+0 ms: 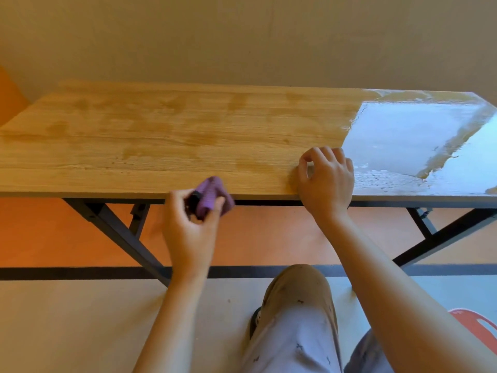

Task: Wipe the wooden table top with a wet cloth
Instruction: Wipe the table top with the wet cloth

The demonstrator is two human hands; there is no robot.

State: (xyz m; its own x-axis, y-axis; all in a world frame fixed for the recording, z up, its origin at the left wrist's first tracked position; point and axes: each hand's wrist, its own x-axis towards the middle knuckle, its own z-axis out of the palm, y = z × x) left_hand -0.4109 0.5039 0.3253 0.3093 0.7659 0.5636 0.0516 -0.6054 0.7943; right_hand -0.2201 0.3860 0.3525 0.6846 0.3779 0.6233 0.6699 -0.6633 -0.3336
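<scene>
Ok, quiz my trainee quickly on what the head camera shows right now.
1. Which hand grips the purple cloth? A left, B right, C both.
2. Fill in: the shiny wet patch covers the table top at its ____ end.
3. True or false: the right hand holds a second cloth.
Key: 1 A, the left hand. 2 right. 3 false; it rests empty on the wood.
</scene>
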